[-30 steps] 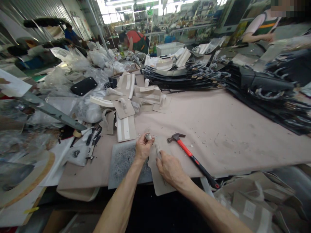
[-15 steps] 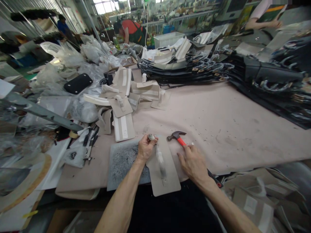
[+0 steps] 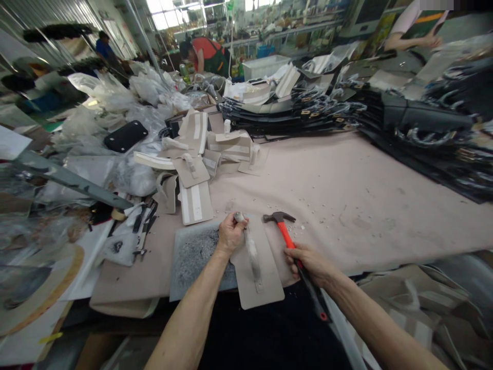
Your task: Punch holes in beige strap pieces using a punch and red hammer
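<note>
My left hand is closed on the upper end of a plastic-wrapped handle. This handle runs down a flat beige bag panel and meets it at a small tab near the bottom. Part of the panel rests over a grey, black-speckled slab, with its lower edge jutting past the table's front. On the right, my right hand is wrapped around the grip of a claw hammer with an orange and black handle. The hammer's head lies just right of the panel, at or close above the tabletop.
More beige panels with handles are heaped at the left. Black bag pieces are stacked behind. Small bits lie scattered over the covered table. A metal post slants in from the left. Several people work in the background.
My right hand has drawn back toward me along the hammer's handle, baring more of its orange part, and the hammer's butt end has swung left. My left hand and the panel have hardly moved.
</note>
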The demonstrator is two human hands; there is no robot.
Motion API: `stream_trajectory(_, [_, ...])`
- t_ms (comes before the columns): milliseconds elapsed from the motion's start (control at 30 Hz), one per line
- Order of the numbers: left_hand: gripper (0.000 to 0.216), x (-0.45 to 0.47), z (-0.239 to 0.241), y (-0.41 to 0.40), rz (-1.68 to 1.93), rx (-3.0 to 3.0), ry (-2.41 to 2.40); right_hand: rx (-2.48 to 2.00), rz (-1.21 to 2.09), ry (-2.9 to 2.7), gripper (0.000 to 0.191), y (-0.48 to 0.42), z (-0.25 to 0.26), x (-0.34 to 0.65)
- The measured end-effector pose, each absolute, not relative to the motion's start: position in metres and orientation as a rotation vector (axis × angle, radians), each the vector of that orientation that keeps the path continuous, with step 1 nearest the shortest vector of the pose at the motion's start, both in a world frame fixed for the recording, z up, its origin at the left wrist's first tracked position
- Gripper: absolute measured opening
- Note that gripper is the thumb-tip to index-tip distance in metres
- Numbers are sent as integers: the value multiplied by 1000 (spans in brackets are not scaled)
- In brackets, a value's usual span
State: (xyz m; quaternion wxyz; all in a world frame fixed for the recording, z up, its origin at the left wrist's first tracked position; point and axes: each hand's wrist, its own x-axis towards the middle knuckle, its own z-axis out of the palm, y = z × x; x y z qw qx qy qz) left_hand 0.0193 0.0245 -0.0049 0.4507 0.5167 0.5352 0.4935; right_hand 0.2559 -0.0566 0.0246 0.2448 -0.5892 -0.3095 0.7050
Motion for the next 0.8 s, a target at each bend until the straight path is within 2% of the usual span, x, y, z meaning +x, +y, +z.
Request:
stream_trajectory(100, [16, 22, 1, 19, 1226, 1390, 1388, -1614, 1915, -710, 15, -60, 29, 246])
stream_trajectory(200, [13, 25, 6, 11, 1225, 1583, 1410, -1731, 1681, -936, 19, -58, 52, 240])
stream_trajectory(267, [16, 27, 8, 7, 1219, 1676, 1379, -1723, 1367, -1272, 27, -57, 77, 239])
stream_trajectory(333, [18, 27, 9, 5, 1220, 1717, 1355, -1688, 911, -1594, 32, -56, 102, 238])
stream_trajectory(433, [18, 26, 7, 5, 1218, 1729, 1348, -1673, 418, -1921, 30, -57, 119, 237])
stream_trajectory(633, [7, 25, 5, 8, 1188, 1706, 1392, -1671, 266, -2390, 18, -48, 135, 242])
stream_trajectory(800, [12, 25, 7, 9, 1194, 1674, 1369, -1524, 7, -1857, 26, -42, 175, 234])
